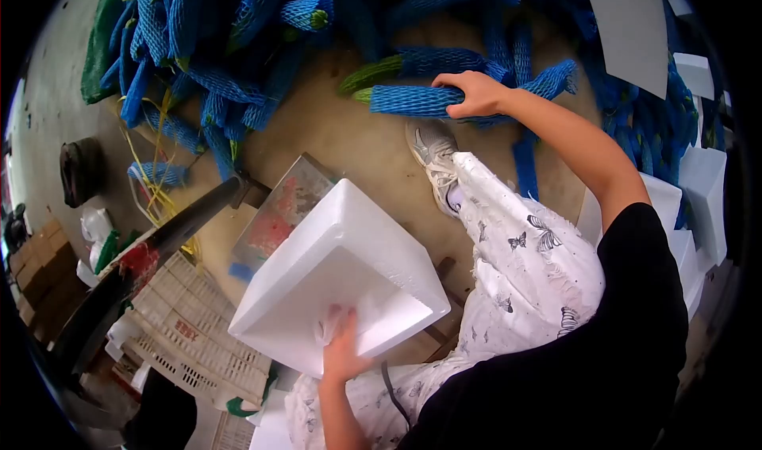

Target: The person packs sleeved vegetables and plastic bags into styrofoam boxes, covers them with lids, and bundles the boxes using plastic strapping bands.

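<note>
My right hand [476, 94] is wrapped over a long green vegetable in a blue foam net [413, 100], its pale green tip sticking out at the left. Just behind it lies another netted green vegetable [373, 75]. My left hand [343, 351] reaches into a white foam box [341, 212], fingers stretched against the inside. The box is tilted, its opening turned toward me, and no vegetables show in it. A worn metal platform [290, 204] with red marks shows partly from behind the box.
Many blue-netted vegetables [167, 21] are heaped at the back. A dark pole [186, 212] rises beside the metal platform. A cream plastic crate [194, 323] lies at lower left; white foam pieces [702, 204] stand at right. My shoe [435, 156] is near the held vegetable.
</note>
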### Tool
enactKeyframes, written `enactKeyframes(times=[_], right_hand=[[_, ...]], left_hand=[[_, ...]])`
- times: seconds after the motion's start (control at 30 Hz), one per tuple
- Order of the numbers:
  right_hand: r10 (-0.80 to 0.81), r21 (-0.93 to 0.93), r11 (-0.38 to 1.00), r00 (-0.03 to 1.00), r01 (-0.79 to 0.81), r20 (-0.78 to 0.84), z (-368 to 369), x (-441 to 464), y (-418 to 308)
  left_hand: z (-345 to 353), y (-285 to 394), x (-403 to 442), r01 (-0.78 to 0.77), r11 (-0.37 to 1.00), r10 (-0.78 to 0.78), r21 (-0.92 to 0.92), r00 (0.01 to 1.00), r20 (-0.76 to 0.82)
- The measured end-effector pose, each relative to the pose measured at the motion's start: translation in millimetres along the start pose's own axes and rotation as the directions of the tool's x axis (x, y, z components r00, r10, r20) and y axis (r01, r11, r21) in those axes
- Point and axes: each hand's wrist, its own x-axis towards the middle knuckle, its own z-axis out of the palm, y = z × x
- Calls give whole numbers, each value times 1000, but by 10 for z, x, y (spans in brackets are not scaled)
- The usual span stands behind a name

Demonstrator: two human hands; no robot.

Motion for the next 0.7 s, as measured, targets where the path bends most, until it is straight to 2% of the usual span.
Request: enactKeyframes(times=[0.03, 0.07, 0.1, 0.17, 0.2, 0.27, 0.3, 0.33, 0.37, 0.4, 0.43, 0.5, 0.57, 0.6, 0.63, 0.7], right_hand=[[48, 57, 997, 990, -56, 130, 9, 76, -43], [-2, -45, 999, 999, 5, 53, 97, 174, -66], [-199, -134, 978, 923, 163, -330, 269, 293, -27], [-265, -375, 927, 698, -4, -665, 337, 389, 8], [-262, -370, 929, 701, -3, -663, 406, 432, 136], [-96, -265, 961, 803, -80, -588, 535, 502, 397], [-94, -265, 961, 800, -83, -592, 501, 546, 468], [-14, -273, 957, 928, -95, -373, 428, 600, 558], [70, -281, 954, 990, -103, -125, 351, 628, 560], [71, -277, 955, 990, -103, -125, 295, 565, 461], [148, -165, 971, 979, -171, -144, 292, 427, 332], [290, 44, 957, 944, -286, -159, 259, 166, 50], [107, -110, 987, 991, -115, -79, 468, -6, -59], [82, -275, 953, 984, -123, -158, 671, -34, -114], [147, -239, 954, 978, -180, -149, 700, 9, -130], [226, 74, 971, 974, -228, 24, 496, 121, -9]], left_hand=[[7, 13, -26, 78, 993, -72, -91, 995, 75], [4, 23, -39, 80, 993, -73, -84, 994, 77], [1, 34, -29, 65, 996, -62, -57, 997, 47], [0, 33, -26, 61, 998, -61, -30, 998, 22], [20, 15, -14, 45, 999, -45, 5, 999, 12], [31, 22, -101, 38, 998, -39, 43, 999, 16], [15, 26, -83, 30, 998, -30, 52, 1000, 3], [25, 40, -36, 19, 998, -18, 55, 1000, -17], [42, 34, -9, 20, 998, -18, 54, 1000, -24], [50, -6, -4, -35, 996, 40, 80, 997, -58], [60, -36, -45, -84, 991, 94, 105, 992, -86], [30, 14, -62, -17, 998, 20, 67, 999, -43], [46, 27, -24, 35, 999, -35, 34, 999, -12], [59, -4, -23, 21, 1000, -21, -9, 1000, -21], [54, -32, -29, 9, 999, -10, -48, 1000, -28], [54, -17, -56, 5, 999, -6, -38, 1000, -25]])
